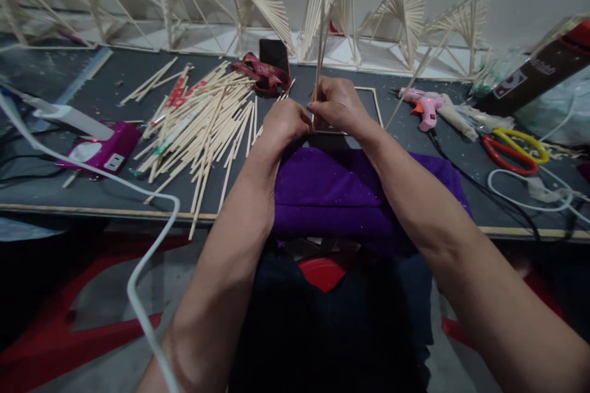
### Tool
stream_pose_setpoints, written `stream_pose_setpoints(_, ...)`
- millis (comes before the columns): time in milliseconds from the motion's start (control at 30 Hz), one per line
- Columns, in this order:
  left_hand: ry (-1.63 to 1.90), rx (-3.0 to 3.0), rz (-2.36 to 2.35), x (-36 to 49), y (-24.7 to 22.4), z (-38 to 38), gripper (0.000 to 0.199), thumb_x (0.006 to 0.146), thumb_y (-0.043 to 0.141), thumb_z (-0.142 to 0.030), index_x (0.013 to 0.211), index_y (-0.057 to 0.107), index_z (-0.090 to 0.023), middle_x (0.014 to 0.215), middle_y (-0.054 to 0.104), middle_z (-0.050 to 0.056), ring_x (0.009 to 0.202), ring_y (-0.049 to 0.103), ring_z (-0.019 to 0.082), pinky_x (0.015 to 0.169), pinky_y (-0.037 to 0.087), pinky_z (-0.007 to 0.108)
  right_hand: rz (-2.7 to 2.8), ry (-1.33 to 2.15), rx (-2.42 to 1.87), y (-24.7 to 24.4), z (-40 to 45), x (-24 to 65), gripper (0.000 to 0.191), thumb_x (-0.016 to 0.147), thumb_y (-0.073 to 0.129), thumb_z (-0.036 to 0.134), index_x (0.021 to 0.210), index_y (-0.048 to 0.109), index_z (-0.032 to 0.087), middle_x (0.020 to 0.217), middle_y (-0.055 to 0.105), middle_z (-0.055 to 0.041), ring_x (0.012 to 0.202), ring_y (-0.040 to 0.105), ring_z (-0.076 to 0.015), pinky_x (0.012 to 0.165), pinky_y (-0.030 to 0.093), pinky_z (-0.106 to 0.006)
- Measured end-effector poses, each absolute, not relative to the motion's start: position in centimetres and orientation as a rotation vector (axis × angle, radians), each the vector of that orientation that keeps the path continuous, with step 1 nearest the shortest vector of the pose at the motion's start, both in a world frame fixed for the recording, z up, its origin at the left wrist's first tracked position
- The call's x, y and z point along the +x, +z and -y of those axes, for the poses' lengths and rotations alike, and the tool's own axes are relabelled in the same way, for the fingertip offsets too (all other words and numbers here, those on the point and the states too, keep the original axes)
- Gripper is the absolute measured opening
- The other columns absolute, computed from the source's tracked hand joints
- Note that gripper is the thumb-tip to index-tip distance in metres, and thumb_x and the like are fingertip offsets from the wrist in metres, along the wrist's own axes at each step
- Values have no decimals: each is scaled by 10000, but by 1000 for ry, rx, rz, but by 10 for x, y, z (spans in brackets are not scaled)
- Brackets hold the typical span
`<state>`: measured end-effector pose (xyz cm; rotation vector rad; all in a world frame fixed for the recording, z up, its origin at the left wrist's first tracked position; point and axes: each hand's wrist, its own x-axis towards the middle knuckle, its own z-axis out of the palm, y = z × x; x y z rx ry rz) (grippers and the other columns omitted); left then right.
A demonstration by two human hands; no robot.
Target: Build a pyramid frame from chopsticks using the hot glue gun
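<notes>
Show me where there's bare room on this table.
Bare tabletop shows behind the purple power strip, left of the loose sticks, and between the stick frame, pink glue gun and purple cloth. Crowded: the stick pile and the right end, with scissor handles and white cable.

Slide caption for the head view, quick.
Right hand holds a stick upright at a wooden frame, left hand close by, between loose sticks and a pink glue gun.
</notes>
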<state>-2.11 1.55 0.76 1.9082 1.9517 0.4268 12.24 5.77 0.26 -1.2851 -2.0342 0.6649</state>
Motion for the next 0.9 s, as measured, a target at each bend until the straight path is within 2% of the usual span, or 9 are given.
stream_pose_setpoints(233, 431, 1914, -1914, -23, 5, -13, 159, 799, 780, -176, 947, 838, -178, 1037, 817, 109, 1007, 740, 275, 924, 555, 357, 2160, 539, -1268, 4, -52, 124, 134, 834, 718, 186, 823, 596, 238, 830, 696, -67, 993, 695, -317, 943, 573, -476)
stream_pose_setpoints(333, 454, 1935, -1898, -24, 1, -14, 236, 806, 750, -154, 1020, 845, -183, 1055, 817, 106, 999, 739, 260, 919, 551, 348, 2116, 465, -1310, -1, -54, 124, 83, 836, 679, 182, 843, 613, 233, 853, 704, -81, 975, 687, -323, 959, 552, -494)
stream_pose_setpoints(433, 466, 1977, -1860, -25, -2, -16, 317, 812, 743, -149, 1108, 848, -191, 1092, 815, 109, 1023, 740, 265, 934, 546, 357, 2092, 409, -1338, -8, -56, 125, 56, 828, 650, 173, 851, 636, 223, 852, 709, -93, 957, 684, -321, 936, 548, -484)
stream_pose_setpoints(533, 454, 2006, -1814, -26, -2, -17, 312, 831, 724, -145, 1108, 859, -194, 1098, 815, 117, 1062, 738, 285, 951, 538, 375, 2087, 372, -1321, -12, -55, 125, 35, 846, 631, 205, 845, 663, 220, 825, 716, -97, 934, 686, -314, 895, 552, -463)
stream_pose_setpoints(700, 456, 1996, -1779, -27, 0, -14, 298, 852, 690, -122, 1093, 855, -177, 1101, 815, 122, 1076, 735, 267, 956, 529, 364, 2168, 375, -1336, -8, -51, 127, 139, 871, 599, 243, 760, 676, 209, 791, 731, -105, 867, 718, -304, 809, 555, -427)
stream_pose_setpoints(900, 419, 2005, -1742, -26, 1, -13, 326, 851, 692, -104, 1125, 852, -177, 1155, 814, 123, 1119, 722, 262, 972, 520, 357, 2174, 416, -1426, -5, -53, 131, 184, 927, 607, 320, 828, 712, 206, 824, 761, -152, 884, 744, -319, 757, 566, -413)
